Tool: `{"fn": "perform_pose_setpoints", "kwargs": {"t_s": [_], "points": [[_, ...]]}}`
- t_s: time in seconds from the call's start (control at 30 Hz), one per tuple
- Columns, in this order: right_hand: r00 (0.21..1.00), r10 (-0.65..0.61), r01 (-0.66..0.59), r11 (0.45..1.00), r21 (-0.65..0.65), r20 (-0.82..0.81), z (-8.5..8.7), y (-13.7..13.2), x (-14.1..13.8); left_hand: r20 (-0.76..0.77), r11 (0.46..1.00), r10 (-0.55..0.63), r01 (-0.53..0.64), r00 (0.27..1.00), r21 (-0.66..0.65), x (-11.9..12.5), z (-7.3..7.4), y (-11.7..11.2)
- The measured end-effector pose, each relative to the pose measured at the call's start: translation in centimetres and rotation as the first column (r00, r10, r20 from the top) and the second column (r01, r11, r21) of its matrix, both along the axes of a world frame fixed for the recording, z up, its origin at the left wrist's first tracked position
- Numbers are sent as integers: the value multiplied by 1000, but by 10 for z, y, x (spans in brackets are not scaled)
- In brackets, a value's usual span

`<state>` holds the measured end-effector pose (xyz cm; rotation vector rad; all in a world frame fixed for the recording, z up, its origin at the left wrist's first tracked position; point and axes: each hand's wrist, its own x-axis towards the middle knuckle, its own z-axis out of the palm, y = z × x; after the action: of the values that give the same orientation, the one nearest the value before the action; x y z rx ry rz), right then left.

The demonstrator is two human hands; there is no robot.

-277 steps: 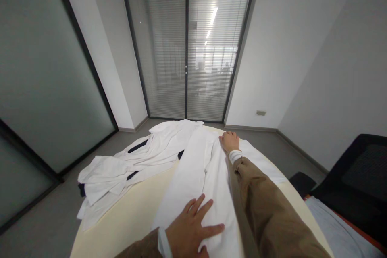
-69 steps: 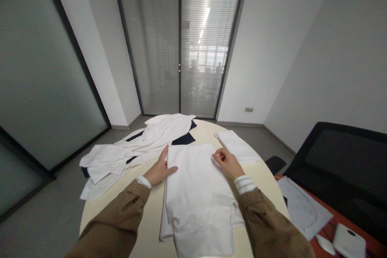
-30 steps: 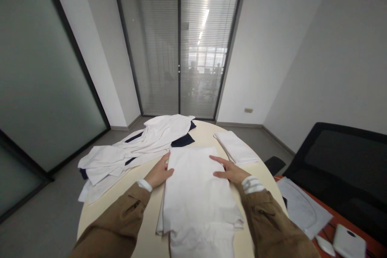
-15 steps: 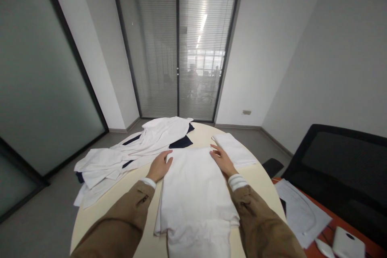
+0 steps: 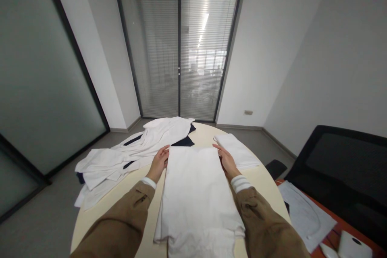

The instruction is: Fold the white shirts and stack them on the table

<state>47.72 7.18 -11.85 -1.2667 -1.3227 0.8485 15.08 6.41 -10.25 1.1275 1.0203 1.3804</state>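
1. Clock: white cloth (image 5: 196, 189) at centre, 12 = far side. It lies flat and doubled up on the table (image 5: 205, 137), long side running 12 to 6.
2. Change: half a second ago the right fingers lay over the cloth's top. Right hand (image 5: 227, 163) is now outside the edge, fingertips at the 1 o'clock corner. Left hand (image 5: 158, 166) sits at the 11 o'clock corner, its thumb no longer showing on top.
3. State: both hands loosely curved, cupping the corners from outside. Thumbs mostly hidden; can't tell if either pinches the cloth.
4. Meaning, my read: far fold is squared and held at both ends. 12 o'clock edge looks straight; top face mostly smooth.
5. Near end is rougher. Layers stick out at 7 and 5; the flap (image 5: 201, 246) at 6 runs off the bottom of view, so its end can't be checked.
6. Edges: navy cloth (image 5: 184, 142) just beyond the far edge at 12, partly under the pile (image 5: 163, 133) at 11. Folded bundle (image 5: 237, 151) at 1, close to the right hand.
7. Room: bare table at 12 to 1, between pile and bundle. Narrow strip at 8, beside the left sleeve (image 5: 117, 225).
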Motion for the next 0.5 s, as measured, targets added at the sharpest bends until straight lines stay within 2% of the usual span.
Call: {"fn": "perform_pose_setpoints", "kwargs": {"t_s": [0.07,0.13,0.23,0.3,0.5], "points": [[999,-18,19,1000,3,-43,0,0,-2,51,999,25,-23,998,-39,-1,0,2],[992,6,-8,1000,-17,-130,2,-1,-4,74,999,37,-35,997,-25,-2,0,3],[951,87,-105,993,-44,-298,8,-6,-8,60,999,37,-39,998,29,-3,0,3],[925,136,-163,985,-49,-354,11,-10,-10,30,999,10,-11,999,46,-3,1,1],[932,214,-257,959,-117,-294,13,-17,-9,-6,996,-89,89,996,17,-5,5,-4]]}}
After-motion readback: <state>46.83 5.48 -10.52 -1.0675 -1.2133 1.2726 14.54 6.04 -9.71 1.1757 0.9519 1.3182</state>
